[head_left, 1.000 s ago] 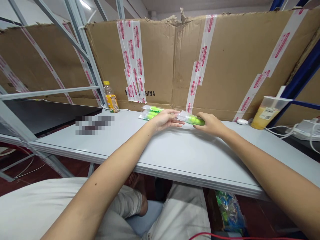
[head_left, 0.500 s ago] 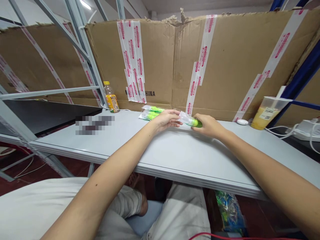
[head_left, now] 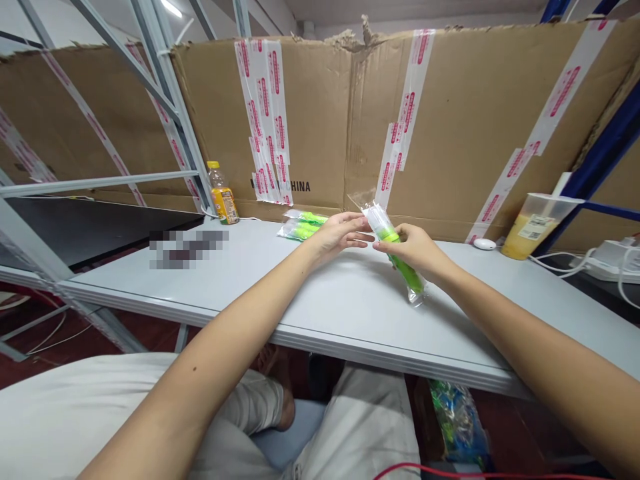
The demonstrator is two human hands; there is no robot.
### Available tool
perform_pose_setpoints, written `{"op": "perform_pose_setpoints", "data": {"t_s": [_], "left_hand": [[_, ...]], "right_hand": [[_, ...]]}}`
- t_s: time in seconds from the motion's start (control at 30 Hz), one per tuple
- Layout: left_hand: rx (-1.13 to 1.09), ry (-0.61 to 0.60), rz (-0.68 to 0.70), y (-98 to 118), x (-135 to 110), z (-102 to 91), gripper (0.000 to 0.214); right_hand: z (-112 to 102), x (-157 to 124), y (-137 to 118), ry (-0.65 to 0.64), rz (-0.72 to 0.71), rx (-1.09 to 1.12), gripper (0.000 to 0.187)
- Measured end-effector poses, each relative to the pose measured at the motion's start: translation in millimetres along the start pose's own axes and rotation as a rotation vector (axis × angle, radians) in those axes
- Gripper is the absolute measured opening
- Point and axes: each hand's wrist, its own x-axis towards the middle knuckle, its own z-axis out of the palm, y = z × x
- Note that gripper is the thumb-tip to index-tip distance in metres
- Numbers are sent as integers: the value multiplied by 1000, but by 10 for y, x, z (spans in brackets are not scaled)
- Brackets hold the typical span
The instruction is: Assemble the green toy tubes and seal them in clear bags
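A bright green, stick-shaped item [head_left: 406,270] with a whitish end is sealed in a clear plastic sleeve and tilts over the table. My right hand [head_left: 414,250] is closed around its middle, thumb towards me. Beside its upper end is my left hand [head_left: 343,237], palm turned to the item and fingers stretched out. Whether those fingertips touch the sleeve I cannot tell. Behind my left hand, similar wrapped green items [head_left: 300,230] lie on the white table [head_left: 320,300], partly hidden by that hand.
A tall cardboard wall [head_left: 320,120] borders the table's back. An orange drink bottle [head_left: 223,197] stands at the back left. At the right are a small white case [head_left: 485,245], a plastic cup of yellow drink [head_left: 533,230] and a power strip [head_left: 613,260] with cables.
The wrapped green item has swung from nearly level to a steep tilt, its whitish end up and its green end down towards me. My left hand's fingers have straightened and come off it.
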Motion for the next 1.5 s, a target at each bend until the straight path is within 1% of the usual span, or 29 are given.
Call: {"op": "perform_pose_setpoints", "data": {"t_s": [0.07, 0.13, 0.2, 0.27, 0.33, 0.4, 0.53, 0.63, 0.7, 0.8, 0.93, 1.07, 1.17, 1.27, 1.37, 1.5], "left_hand": [[19, 24, 22, -27, 4, 70, 47], [40, 49, 30, -54, 16, 110, 45], [47, 68, 29, -71, 28, 114, 41], [27, 72, 33, -73, 33, 94, 36], [-4, 48, 27, -60, 28, 72, 31], [-20, 10, 0, -38, 13, 63, 27], [26, -59, -94, -12, -25, 85, 24], [58, -116, -140, -25, -38, 114, 25], [63, -132, -159, -38, -39, 134, 27], [76, -107, -168, -47, -37, 154, 31], [101, -69, -166, -55, -33, 145, 31], [72, -50, -176, -68, -33, 133, 32], [66, -32, -183, -69, -37, 154, 29], [41, -21, -189, -67, -38, 178, 19], [-6, -36, -208, -71, -32, 174, 9], [4, -35, -240, -90, -14, 135, 10]], "right_hand": [[77, -71, -54, -39, 57, 148, 50], [152, -125, -93, -79, 100, 261, 55], [202, -145, -111, -150, 133, 346, 52], [214, -131, -106, -181, 167, 380, 46], [196, -94, -88, -152, 184, 378, 45], [162, -44, -64, -85, 181, 383, 43], [85, 46, -20, 33, 171, 469, 31], [37, 78, 4, 33, 147, 546, 23], [17, 79, 12, 16, 143, 575, 17], [13, 68, 13, -16, 156, 604, 13], [36, 53, 14, -56, 147, 650, 14], [54, 48, 27, -71, 149, 667, 13], [53, 48, 33, -68, 159, 670, 11], [49, 49, 31, -58, 156, 662, 9], [47, 53, 29, -30, 168, 658, 9], [47, 62, 42, 9, 186, 668, 13]]}}
